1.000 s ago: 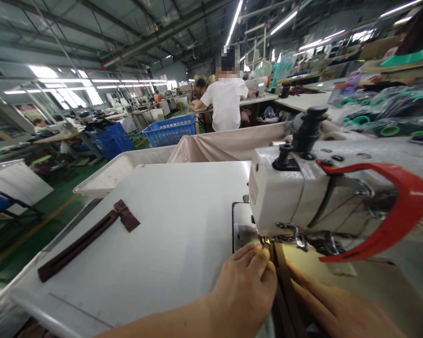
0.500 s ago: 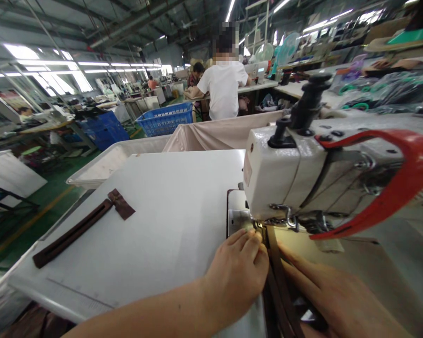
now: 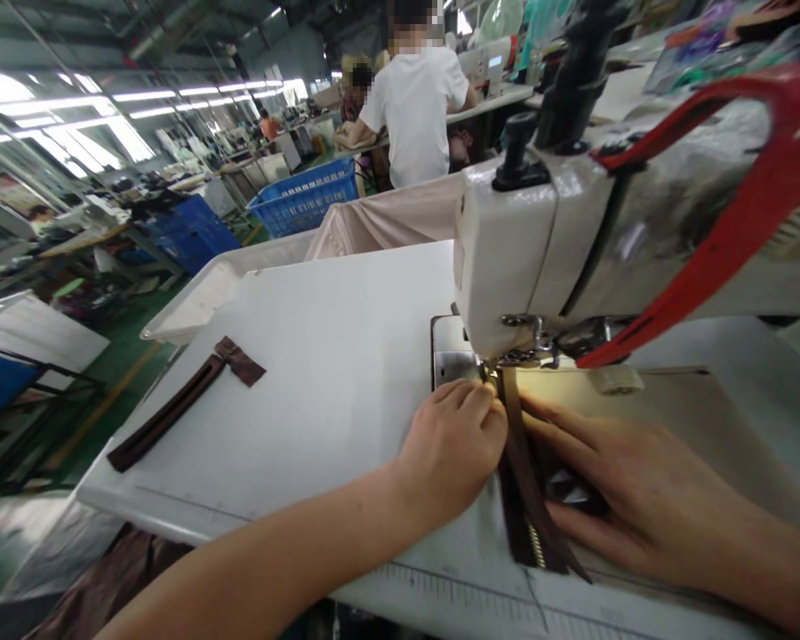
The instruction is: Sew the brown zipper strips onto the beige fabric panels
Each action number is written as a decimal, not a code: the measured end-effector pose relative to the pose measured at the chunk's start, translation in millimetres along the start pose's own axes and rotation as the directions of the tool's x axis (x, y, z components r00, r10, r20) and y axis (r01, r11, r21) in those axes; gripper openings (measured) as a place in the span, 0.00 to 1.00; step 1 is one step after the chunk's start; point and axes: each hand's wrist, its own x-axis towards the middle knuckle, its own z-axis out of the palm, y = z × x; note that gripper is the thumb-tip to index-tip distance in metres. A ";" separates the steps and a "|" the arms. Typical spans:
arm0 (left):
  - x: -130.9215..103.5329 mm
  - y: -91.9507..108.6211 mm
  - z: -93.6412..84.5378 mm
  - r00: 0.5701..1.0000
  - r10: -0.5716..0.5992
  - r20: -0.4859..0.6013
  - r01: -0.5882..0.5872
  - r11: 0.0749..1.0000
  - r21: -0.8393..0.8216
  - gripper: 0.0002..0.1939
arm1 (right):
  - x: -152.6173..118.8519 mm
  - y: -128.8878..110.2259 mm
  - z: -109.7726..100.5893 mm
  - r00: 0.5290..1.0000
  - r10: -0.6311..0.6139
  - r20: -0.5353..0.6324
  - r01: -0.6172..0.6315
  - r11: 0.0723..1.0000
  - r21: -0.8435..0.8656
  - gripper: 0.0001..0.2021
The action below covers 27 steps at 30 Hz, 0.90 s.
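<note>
A brown zipper (image 3: 524, 476) with gold teeth near its lower end lies under the head of a white sewing machine (image 3: 507, 267). My left hand (image 3: 457, 440) is closed, fingers curled on the zipper's left edge just in front of the presser foot, which is partly hidden. On the other side, my right hand (image 3: 640, 484) lies flat with fingers stretched out, its fingertips touching the zipper tape. Something dark and shiny shows between its thumb and fingers; I cannot make out what. Another brown zipper (image 3: 173, 413) with a short crosswise piece of fabric lies on the white tabletop (image 3: 326, 356) at left.
A red curved guard (image 3: 726, 240) arches in front of the machine. Behind the tabletop stands a pale bin (image 3: 187, 298) with beige cloth (image 3: 387, 218). Farther back are a blue basket (image 3: 307, 196) and a person in a white shirt (image 3: 417, 116). A ruler scale marks the front edge.
The view has tipped downward, so machine and hands sit higher in the picture. The zipper's lower end with gold teeth now shows. Both hands keep nearly the same places beside the presser foot.
</note>
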 end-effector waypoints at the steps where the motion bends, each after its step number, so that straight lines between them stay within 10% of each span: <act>1: 0.3 -0.3 -0.1 1.000 -0.012 0.016 0.012 1.000 -0.006 0.08 | 0.4 1.4 0.0 1.000 -0.003 0.009 0.003 1.000 -0.006 0.27; 10: 5.4 -5.3 0.5 0.989 -0.140 0.046 0.142 0.989 -0.049 0.07 | 19.0 7.4 -10.8 0.994 0.070 0.085 -0.073 0.997 0.039 0.23; 27: -31.9 4.2 4.6 0.991 -0.094 -0.098 0.060 0.950 -0.306 0.13 | -44.7 -51.3 5.5 0.998 0.059 -0.007 -0.059 0.993 -0.101 0.26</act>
